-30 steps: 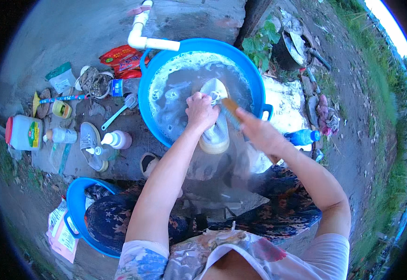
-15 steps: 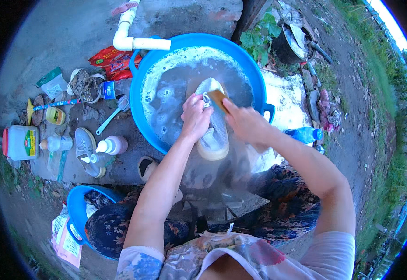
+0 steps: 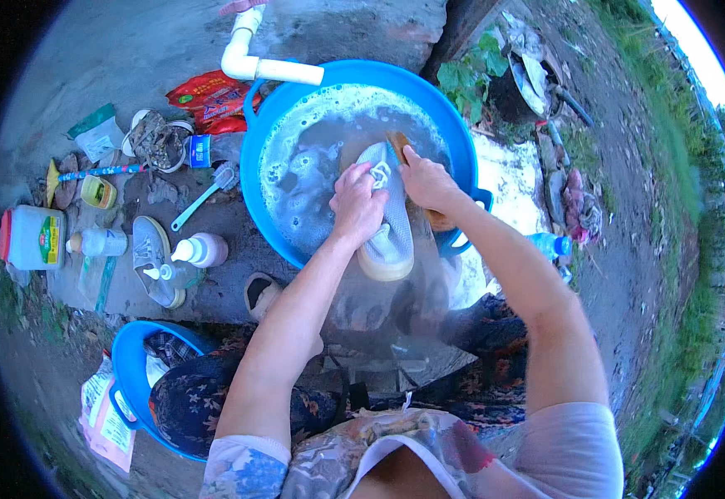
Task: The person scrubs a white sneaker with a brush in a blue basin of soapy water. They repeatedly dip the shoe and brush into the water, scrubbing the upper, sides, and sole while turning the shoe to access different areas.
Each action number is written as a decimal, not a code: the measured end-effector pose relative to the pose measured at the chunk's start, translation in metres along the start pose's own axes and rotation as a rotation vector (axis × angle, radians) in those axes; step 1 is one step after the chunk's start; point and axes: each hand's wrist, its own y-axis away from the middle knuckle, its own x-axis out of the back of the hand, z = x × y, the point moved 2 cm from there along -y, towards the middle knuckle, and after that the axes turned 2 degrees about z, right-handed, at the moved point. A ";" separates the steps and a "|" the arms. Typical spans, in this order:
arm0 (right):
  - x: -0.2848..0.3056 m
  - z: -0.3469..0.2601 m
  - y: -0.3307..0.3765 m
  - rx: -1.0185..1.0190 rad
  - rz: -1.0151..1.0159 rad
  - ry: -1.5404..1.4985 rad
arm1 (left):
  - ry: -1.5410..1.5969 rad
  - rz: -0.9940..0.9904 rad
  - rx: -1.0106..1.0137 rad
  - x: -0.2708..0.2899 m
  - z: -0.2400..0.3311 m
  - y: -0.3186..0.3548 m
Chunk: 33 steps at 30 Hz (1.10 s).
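The blue basin [image 3: 251, 191] held cloudy, sudsy water [image 3: 300, 187]. The pale grey shoe [image 3: 393, 218] ran from near the basin's middle out past its rim at six o'clock. A brown brush [image 3: 400, 145] stood against or just beside the shoe's far end, toward one o'clock. The right hand [image 3: 426, 179] clenched that brush; the left hand [image 3: 357, 200] grasped the shoe beside its white laces [image 3: 380, 172]. The step looked like scrubbing the side, and the next stroke seemed to call for a firm left hold.
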 end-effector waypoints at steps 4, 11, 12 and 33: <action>-0.006 -0.014 0.036 0.125 -0.063 -0.070 | 0.002 0.047 0.026 0.011 -0.020 0.007; 0.002 -0.004 0.010 0.092 -0.037 0.029 | -0.022 0.026 0.008 0.003 -0.006 0.004; 0.000 -0.007 0.003 0.043 -0.016 0.004 | -0.040 0.019 0.018 0.003 -0.004 0.004; 0.005 -0.018 0.069 0.253 -0.143 -0.104 | 0.009 0.126 0.009 0.004 -0.028 0.017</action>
